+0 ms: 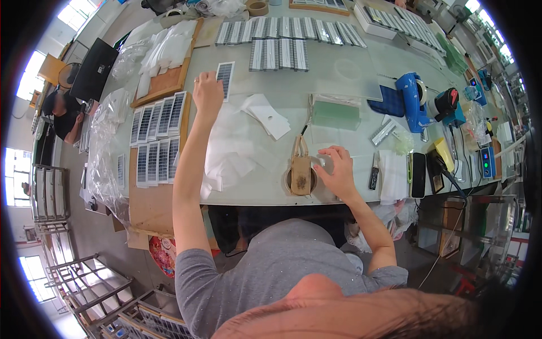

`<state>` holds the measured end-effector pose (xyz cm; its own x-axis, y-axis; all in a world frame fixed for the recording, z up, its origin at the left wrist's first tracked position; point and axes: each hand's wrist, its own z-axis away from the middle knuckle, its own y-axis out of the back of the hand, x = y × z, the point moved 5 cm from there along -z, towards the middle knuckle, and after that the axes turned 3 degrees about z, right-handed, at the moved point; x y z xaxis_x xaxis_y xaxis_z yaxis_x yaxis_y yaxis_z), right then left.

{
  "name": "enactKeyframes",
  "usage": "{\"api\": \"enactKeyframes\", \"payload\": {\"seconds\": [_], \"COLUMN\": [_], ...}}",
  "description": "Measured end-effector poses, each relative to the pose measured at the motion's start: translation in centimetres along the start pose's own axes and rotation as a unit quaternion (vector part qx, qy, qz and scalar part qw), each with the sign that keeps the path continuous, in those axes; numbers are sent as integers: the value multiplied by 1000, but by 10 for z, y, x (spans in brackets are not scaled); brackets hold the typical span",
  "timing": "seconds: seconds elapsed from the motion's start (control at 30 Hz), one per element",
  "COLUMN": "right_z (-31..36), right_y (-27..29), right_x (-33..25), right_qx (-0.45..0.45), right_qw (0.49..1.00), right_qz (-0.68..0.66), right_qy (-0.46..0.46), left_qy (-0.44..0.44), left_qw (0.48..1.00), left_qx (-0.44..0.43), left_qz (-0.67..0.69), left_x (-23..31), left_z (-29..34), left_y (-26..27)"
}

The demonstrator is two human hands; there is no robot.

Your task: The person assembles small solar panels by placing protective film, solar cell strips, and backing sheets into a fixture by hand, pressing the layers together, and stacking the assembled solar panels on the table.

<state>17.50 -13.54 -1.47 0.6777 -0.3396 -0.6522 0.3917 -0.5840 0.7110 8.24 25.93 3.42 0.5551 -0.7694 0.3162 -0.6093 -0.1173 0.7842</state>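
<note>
My left hand is closed at the left edge of a small solar panel, a dark lined strip with a white border. My right hand is open, its fingers curved and apart, just right of a tan block-shaped tool. That tool has a looped handle and a dark cord, and rests over a round dish. White paper pieces lie fanned between my hands. More small solar panels stand in two rows on a brown board to the left.
Rows of silvery strips lie at the back. A green glass-like block, a blue tape dispenser, a black-handled cutter and a yellow-handled tool are to the right. Clear plastic film hangs at the left edge. A person is far left.
</note>
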Motion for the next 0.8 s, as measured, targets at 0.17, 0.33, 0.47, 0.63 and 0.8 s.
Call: {"api": "enactKeyframes", "payload": {"seconds": [0.17,0.33,0.47,0.63,0.8], "right_z": [-8,-21,-24,-26,-21], "right_y": [0,-12,-5,-3,6], "right_x": [-3,-28,-40,-49,-68], "right_qx": [-9,-37,-42,-76,-83], "right_qw": [1000,996,995,977,970], "right_qz": [-17,-57,-61,-180,-222], "right_qy": [-2,56,63,86,54], "left_qy": [-137,-284,-210,-46,78], "left_qw": [961,874,890,895,820], "left_qx": [-200,-376,-348,-221,-212], "left_qz": [130,115,206,385,526], "left_x": [54,94,97,120,145], "left_z": [87,156,140,141,178], "left_y": [20,8,28,65,58]}}
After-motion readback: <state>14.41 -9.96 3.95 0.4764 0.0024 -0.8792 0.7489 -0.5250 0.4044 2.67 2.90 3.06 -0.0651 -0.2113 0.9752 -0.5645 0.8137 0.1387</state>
